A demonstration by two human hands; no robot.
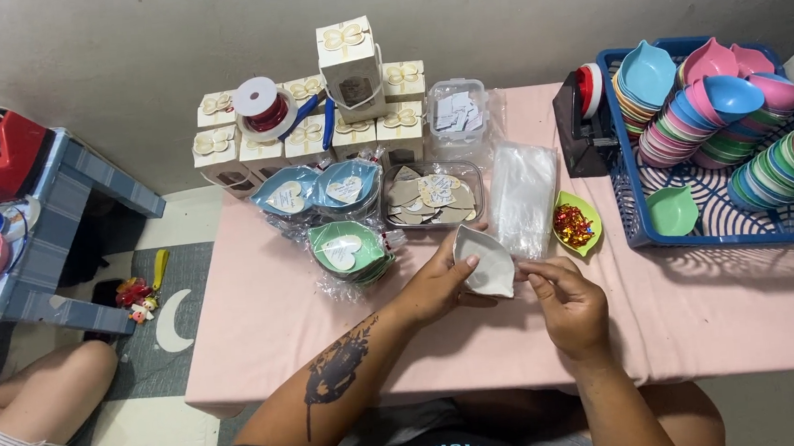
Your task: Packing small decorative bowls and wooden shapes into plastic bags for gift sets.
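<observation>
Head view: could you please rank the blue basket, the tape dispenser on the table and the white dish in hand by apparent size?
1. Blue basket
2. Tape dispenser
3. White dish, held in the left hand; it looks near the dispenser's size, so their order is unsure.

We sat at a low table (pixel 264 325) covered with a pale pink cloth, pushed up against a plain grey-white wall (pixel 494 11) that ran along its far edge. The light was soft and even, throwing only faint shadows on the cloth. Past the table's left edge we saw a floor of pale tiles (pixel 182 215) with a grey mat (pixel 160 361) bearing a white crescent shape. Further left stood a small blue-grey checked stool or side table (pixel 62 228). Another person's bare knee (pixel 46 392) rested on the floor by the near left corner.
</observation>
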